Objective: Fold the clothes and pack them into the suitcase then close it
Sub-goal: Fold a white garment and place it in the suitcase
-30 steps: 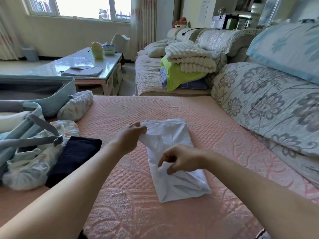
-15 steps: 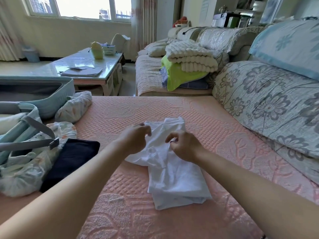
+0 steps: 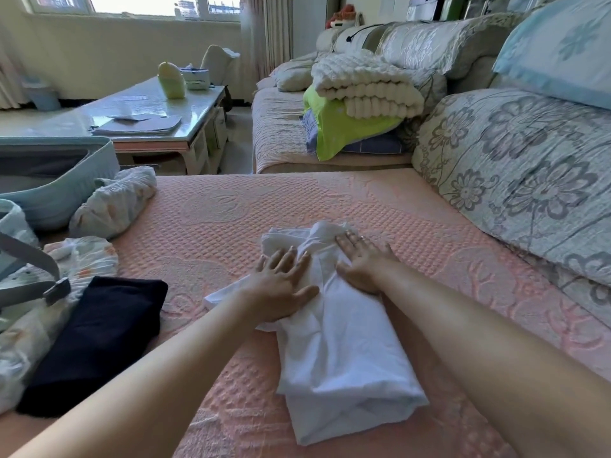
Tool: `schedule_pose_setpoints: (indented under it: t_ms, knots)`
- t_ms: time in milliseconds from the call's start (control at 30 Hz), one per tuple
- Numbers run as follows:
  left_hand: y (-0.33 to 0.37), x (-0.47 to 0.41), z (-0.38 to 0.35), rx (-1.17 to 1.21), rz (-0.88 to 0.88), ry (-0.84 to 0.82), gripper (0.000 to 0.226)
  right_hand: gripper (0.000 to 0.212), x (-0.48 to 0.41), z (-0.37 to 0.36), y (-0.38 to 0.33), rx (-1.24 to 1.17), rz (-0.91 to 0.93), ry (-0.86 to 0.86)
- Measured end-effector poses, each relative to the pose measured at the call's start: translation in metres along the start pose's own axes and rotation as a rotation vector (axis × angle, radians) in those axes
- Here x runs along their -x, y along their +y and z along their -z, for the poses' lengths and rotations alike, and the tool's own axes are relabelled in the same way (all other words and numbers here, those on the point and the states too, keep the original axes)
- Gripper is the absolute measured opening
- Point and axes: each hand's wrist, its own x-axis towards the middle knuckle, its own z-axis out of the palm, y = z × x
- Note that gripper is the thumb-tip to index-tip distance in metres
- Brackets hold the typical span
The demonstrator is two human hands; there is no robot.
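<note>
A white garment (image 3: 340, 352) lies partly folded on the pink quilted sofa seat (image 3: 215, 226), its far end bunched. My left hand (image 3: 281, 285) lies flat on its left side, fingers spread. On the garment's upper right part my right hand (image 3: 362, 262) presses flat, fingers straight. At the left edge stands an open light-blue suitcase (image 3: 62, 193) with grey straps (image 3: 29, 285). Beside it lie a folded dark navy garment (image 3: 96, 338), a patterned white garment (image 3: 82, 259) and a rolled patterned piece (image 3: 115, 201).
Floral back cushions (image 3: 515, 166) line the right side. Further back on the sofa is a stack of cream, green and blue blankets (image 3: 360, 107). A glass coffee table (image 3: 139, 107) with papers and a yellow object stands behind the suitcase.
Both hands let go of the pinched fabric near the garment's top and now lie flat on it. The garment's upper part has been laid down and the view has dipped closer.
</note>
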Motion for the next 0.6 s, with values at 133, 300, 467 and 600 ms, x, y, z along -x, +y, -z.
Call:
schedule_pose_setpoints:
  t_ms: [133,300,467,600]
  knots:
    - [0.003,0.006,0.000,-0.053,-0.001,0.058,0.080,0.070,0.002,-0.002,-0.006,0.039,-0.001,0.041]
    - [0.007,0.028,0.013,-0.101,-0.253,0.368,0.063,0.061,0.047,0.004,-0.018,0.026,0.144,0.186]
    - [0.026,0.074,0.019,0.088,-0.433,0.311,0.039,0.049,0.124,0.014,-0.033,-0.175,0.394,0.147]
    - [0.032,0.102,0.023,0.033,-0.405,0.166,0.054,0.087,0.176,0.012,-0.033,-0.106,0.431,-0.082]
